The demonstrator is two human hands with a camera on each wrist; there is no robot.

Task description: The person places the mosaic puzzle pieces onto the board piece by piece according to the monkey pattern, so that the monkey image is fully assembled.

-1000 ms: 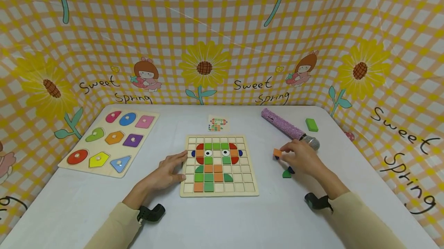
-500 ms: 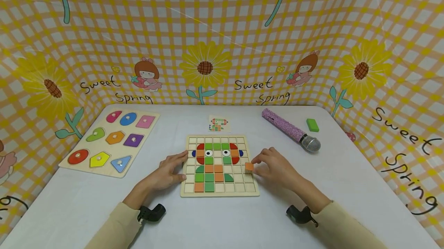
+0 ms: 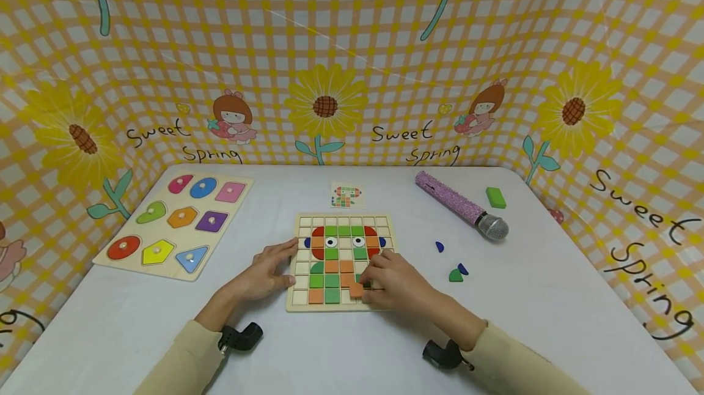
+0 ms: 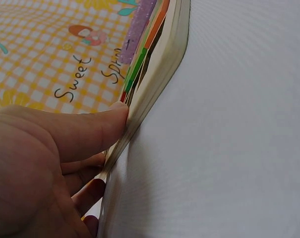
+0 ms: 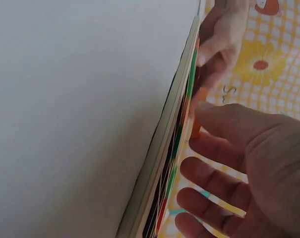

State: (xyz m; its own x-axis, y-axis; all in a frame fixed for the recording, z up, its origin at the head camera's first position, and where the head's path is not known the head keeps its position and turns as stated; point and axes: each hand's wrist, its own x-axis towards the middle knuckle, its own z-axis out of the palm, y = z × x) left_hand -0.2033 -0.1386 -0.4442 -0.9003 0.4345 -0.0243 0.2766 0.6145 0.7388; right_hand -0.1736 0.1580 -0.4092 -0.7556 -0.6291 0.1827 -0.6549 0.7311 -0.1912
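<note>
A wooden grid board (image 3: 291, 308) lies in front of me with coloured tiles set in many of its cells. My right hand (image 3: 397, 282) pinches an orange square tile (image 3: 356, 290) between thumb and index finger, low over the board's front rows. In the right wrist view the same orange tile (image 5: 197, 130) stands out at the thumb tip, and the other fingers spread behind. My left hand (image 3: 266, 273) rests at the board's left edge. Its thumb (image 4: 97, 130) touches the rim in the left wrist view, with the fingers extended beside it.
Right of the board lie a green quarter-round piece (image 3: 455, 276) and blue half-round pieces (image 3: 439, 247). A glittery microphone (image 3: 451, 199) and a green block (image 3: 495, 197) sit farther back. Behind the board is a pattern card (image 3: 348, 195); a knobbed shape puzzle (image 3: 181, 233) is at left.
My right hand has carried the orange tile leftward from the loose pieces, past the board's right edge to above its front rows. The left hand has stayed at the board's edge.
</note>
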